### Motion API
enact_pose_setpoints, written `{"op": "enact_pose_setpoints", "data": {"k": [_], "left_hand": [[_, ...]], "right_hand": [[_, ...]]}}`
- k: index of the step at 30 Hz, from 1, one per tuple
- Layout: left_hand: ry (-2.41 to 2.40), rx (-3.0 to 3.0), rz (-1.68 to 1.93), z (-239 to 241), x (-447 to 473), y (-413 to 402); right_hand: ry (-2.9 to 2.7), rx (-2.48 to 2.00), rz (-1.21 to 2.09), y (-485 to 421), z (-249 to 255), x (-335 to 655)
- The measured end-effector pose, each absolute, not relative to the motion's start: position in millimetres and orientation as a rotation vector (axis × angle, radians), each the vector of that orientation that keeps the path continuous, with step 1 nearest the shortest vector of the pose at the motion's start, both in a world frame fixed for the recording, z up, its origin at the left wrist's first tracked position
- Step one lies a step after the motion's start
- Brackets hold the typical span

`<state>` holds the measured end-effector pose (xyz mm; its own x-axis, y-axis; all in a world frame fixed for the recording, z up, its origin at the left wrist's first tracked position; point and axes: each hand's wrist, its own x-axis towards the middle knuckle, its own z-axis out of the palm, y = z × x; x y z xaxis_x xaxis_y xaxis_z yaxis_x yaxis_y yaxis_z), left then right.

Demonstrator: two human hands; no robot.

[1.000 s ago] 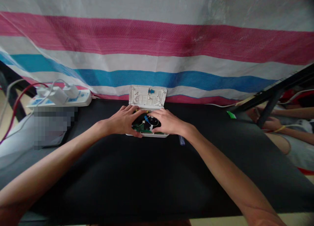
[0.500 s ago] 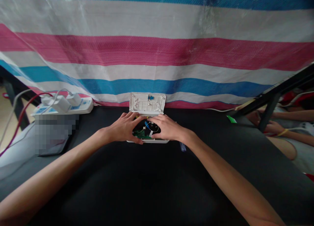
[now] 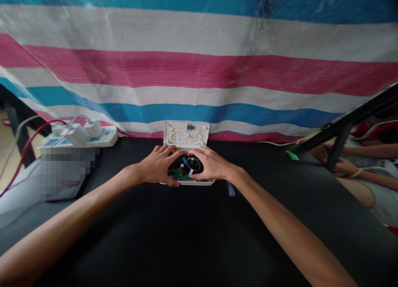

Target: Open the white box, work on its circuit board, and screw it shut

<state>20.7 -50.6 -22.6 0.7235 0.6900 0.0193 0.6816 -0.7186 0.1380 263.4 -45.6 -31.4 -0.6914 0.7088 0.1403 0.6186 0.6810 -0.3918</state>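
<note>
Shifted lower in view with the whole tabletop since earlier. Right of power strip, holding the open case there: left end in left hand, right end in right hand, both with widespread grip, near blue stick.

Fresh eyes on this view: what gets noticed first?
Probably the pink, white and blue striped sheet filling the upper half behind the black table. Then, at centre, the left hand and right hand on either side of an open white case, with a small blue part showing between them and a white cover raised behind. At left, a white power strip holds plugs.
</note>
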Motion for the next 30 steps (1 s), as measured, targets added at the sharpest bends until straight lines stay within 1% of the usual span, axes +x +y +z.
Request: {"op": "enact_pose_setpoints", "data": {"k": [4,9,11,24,27,30], "left_hand": [[1.12,2.782,0.122,-22.5,20.7,-50.2],[1.157,2.769,0.09,-23.0,20.7,-50.9],[1.174,2.761,0.086,-23.5,20.3,-51.3],[1.144,2.66,0.088,-18.0,14.6,-52.5],[1.149,2.621,0.092,-12.5,12.4,-52.6],[1.159,2.632,0.193,-6.8,12.1,-52.6]], "right_hand": [[-2.576,-1.029,0.51,-45.2,-30.2,264.8],[-2.43,-1.054,0.787,-43.1,-27.9,268.7],[-2.421,-1.054,0.83,-43.4,-27.5,268.9],[-2.299,-1.065,0.936,-47.9,-26.3,273.1],[-2.292,-1.054,0.878,-51.9,-24.1,273.6],[-2.3,-1.062,0.757,-54.7,-25.3,274.8]]}}
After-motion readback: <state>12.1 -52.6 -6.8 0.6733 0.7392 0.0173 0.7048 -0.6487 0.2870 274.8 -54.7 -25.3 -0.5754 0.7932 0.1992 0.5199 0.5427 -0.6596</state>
